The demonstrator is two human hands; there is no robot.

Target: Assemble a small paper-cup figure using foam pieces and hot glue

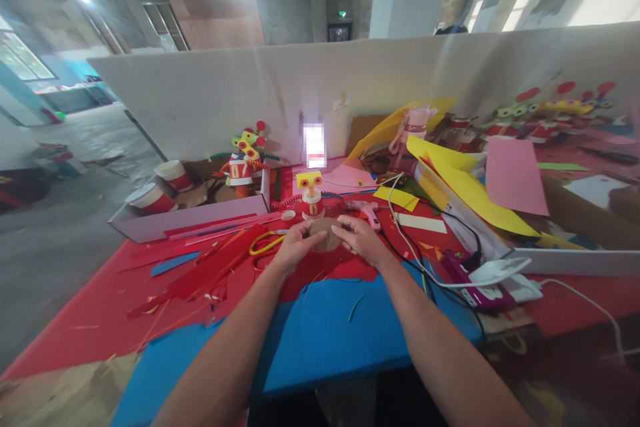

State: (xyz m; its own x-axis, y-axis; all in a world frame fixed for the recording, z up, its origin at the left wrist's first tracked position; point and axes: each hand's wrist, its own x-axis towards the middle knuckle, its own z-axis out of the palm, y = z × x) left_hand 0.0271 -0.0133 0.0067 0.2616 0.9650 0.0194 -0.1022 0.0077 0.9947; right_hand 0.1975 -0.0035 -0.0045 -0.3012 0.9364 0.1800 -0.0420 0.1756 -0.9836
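Note:
Between my two hands is a round brown cardboard disc (326, 240), raised above the red table covering. My left hand (301, 242) pinches its left edge, and my right hand (354, 237) has fingers closed on its upper right side. Just behind the disc stands a small paper-cup figure (313, 202) with a yellow head, red round eyes and coiled arms. A pink glue gun (367, 212) lies to the right of it. Yellow-handled scissors (265, 243) rest beside my left hand.
At left, a white box (190, 230) holds paper cups (174, 175) and a finished-looking cup figure (240, 170). On the right are a purple power strip (463, 273) with cables and a box of coloured paper (515, 177). Blue sheet (350, 333) covers the near edge; a white partition (250, 93) stands behind.

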